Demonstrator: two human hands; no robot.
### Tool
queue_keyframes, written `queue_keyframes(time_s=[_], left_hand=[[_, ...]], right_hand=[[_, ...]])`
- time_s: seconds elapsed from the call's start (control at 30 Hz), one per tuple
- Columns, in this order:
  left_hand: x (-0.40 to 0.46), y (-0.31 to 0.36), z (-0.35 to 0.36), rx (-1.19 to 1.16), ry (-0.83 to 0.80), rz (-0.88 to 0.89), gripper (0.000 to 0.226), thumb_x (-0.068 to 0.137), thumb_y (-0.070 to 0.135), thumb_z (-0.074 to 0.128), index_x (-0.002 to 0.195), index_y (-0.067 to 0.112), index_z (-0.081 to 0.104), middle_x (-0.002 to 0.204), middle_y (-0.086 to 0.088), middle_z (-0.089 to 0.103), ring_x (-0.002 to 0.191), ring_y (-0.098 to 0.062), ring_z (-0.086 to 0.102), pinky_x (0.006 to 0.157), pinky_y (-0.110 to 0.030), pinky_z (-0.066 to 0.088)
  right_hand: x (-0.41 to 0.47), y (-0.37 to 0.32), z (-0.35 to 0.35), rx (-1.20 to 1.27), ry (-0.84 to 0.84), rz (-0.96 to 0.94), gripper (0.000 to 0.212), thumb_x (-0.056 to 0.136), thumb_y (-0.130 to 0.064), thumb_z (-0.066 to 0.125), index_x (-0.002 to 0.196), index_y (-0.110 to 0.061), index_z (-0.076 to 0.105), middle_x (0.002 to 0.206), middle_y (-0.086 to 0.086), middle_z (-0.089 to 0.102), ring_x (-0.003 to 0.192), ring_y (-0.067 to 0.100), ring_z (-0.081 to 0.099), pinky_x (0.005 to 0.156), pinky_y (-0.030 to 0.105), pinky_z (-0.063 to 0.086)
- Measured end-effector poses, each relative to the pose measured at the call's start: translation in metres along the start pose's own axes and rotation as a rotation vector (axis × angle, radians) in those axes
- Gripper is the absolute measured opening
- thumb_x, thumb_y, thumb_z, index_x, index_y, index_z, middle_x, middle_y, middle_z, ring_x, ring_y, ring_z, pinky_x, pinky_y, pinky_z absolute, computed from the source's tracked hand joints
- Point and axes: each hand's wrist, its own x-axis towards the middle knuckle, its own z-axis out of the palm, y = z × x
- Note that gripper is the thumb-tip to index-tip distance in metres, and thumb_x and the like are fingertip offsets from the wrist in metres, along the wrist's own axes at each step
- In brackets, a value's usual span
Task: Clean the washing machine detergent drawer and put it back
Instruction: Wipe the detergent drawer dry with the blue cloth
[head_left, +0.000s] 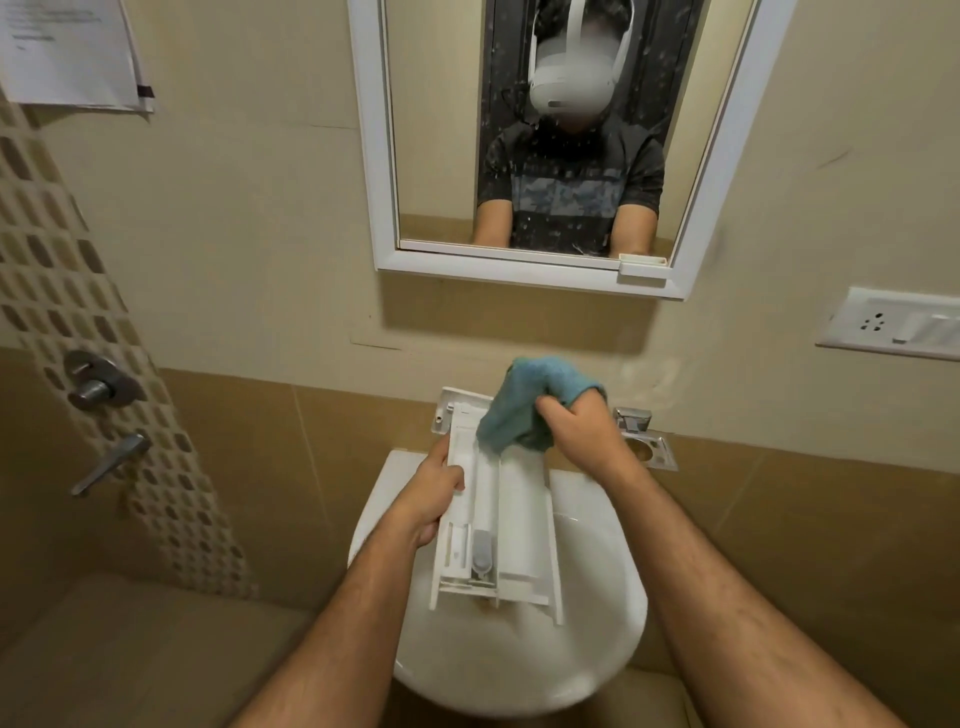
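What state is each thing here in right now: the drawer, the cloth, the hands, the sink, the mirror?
Drawer: out of the machine, held over the sink, open side up.
Cloth: bunched, pressed into the drawer's far end.
Left hand: grips the drawer's left edge.
Right hand: grips the cloth.
Sink: no running water seen.
Mirror: spattered with spots.
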Motion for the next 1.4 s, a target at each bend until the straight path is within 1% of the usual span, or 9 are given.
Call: queue_keyframes(time_s=[0.13, 0.3, 0.4, 0.53, 0.67, 0.83, 1.0, 1.13, 1.4], left_hand=[[-0.006, -0.007, -0.002, 0.134, 0.090, 0.132, 0.073, 0.085, -0.003, 0.038, 0.140, 0.046, 0.040, 0.123, 0.004, 0.063, 0.079, -0.010, 0.062, 0.063, -0.021, 0.058], [-0.012, -0.025, -0.010, 0.086, 0.248, 0.206, 0.078, 0.084, -0.009, 0.039, 0.146, 0.038, 0.038, 0.129, 0.007, 0.061, 0.100, -0.006, 0.066, 0.077, -0.027, 0.060], [-0.013, -0.031, -0.013, 0.125, 0.331, 0.259, 0.073, 0.080, -0.005, 0.038, 0.137, 0.038, 0.051, 0.120, 0.012, 0.067, 0.106, -0.013, 0.065, 0.083, -0.032, 0.057], [-0.012, -0.026, -0.003, 0.176, 0.454, 0.380, 0.050, 0.074, 0.009, 0.041, 0.108, 0.034, 0.067, 0.090, 0.012, 0.071, 0.086, -0.015, 0.067, 0.066, -0.026, 0.052], [-0.010, -0.020, 0.004, 0.258, 0.525, 0.456, 0.048, 0.080, 0.009, 0.046, 0.115, 0.035, 0.065, 0.093, 0.015, 0.071, 0.087, -0.010, 0.066, 0.075, -0.036, 0.056], [-0.007, -0.019, 0.005, 0.365, 0.537, 0.469, 0.019, 0.081, 0.041, 0.045, 0.094, 0.047, 0.057, 0.076, 0.017, 0.066, 0.076, -0.010, 0.065, 0.058, -0.032, 0.052], [-0.001, -0.008, 0.001, 0.363, 0.610, 0.492, 0.022, 0.083, 0.035, 0.051, 0.102, 0.034, 0.063, 0.082, 0.013, 0.069, 0.079, -0.013, 0.065, 0.066, -0.035, 0.053], [0.000, -0.005, -0.002, 0.387, 0.653, 0.464, 0.040, 0.082, 0.003, 0.053, 0.108, 0.031, 0.067, 0.089, 0.006, 0.072, 0.084, -0.020, 0.065, 0.074, -0.038, 0.055], [-0.007, -0.005, 0.004, 0.440, 0.614, 0.463, 0.016, 0.086, 0.017, 0.054, 0.092, 0.031, 0.060, 0.078, 0.007, 0.068, 0.074, -0.019, 0.064, 0.065, -0.042, 0.056]], right_hand=[[0.000, -0.010, 0.005, 0.027, 0.121, -0.117, 0.032, 0.092, 0.006, 0.047, 0.118, -0.003, 0.064, 0.118, 0.009, 0.066, 0.112, 0.019, 0.060, 0.101, 0.029, 0.047], [0.011, -0.034, -0.020, 0.301, 0.447, -0.098, 0.029, 0.084, -0.008, 0.049, 0.086, -0.027, 0.071, 0.084, -0.015, 0.070, 0.080, -0.002, 0.065, 0.068, 0.016, 0.052], [0.013, -0.038, -0.024, 0.156, 0.380, -0.102, 0.028, 0.084, -0.016, 0.050, 0.086, -0.036, 0.069, 0.088, -0.024, 0.068, 0.087, -0.005, 0.063, 0.078, 0.020, 0.053], [0.009, -0.027, -0.009, -0.216, 0.047, -0.148, 0.034, 0.090, -0.003, 0.054, 0.119, -0.014, 0.067, 0.125, 0.000, 0.065, 0.120, 0.015, 0.056, 0.110, 0.025, 0.036], [-0.016, -0.019, 0.021, -0.300, -0.258, -0.184, 0.048, 0.097, -0.042, 0.048, 0.140, -0.022, 0.050, 0.143, -0.007, 0.050, 0.134, 0.006, 0.041, 0.114, 0.022, 0.027], [-0.024, -0.034, 0.042, -0.407, -0.314, -0.247, 0.080, 0.080, -0.082, 0.026, 0.137, -0.029, 0.048, 0.139, -0.009, 0.051, 0.127, 0.004, 0.042, 0.107, 0.026, 0.035], [-0.023, -0.021, 0.036, -0.404, -0.320, -0.296, 0.074, 0.085, -0.075, 0.030, 0.143, -0.031, 0.043, 0.148, -0.009, 0.043, 0.138, 0.004, 0.033, 0.113, 0.025, 0.028], [-0.016, -0.002, 0.020, -0.404, -0.260, -0.199, 0.068, 0.096, -0.061, 0.031, 0.152, -0.023, 0.030, 0.159, -0.006, 0.029, 0.147, 0.008, 0.021, 0.121, 0.031, 0.017], [-0.037, -0.037, 0.048, -0.485, -0.246, -0.324, 0.073, 0.086, -0.073, 0.026, 0.134, -0.026, 0.053, 0.137, -0.006, 0.052, 0.130, 0.010, 0.042, 0.108, 0.028, 0.035]])
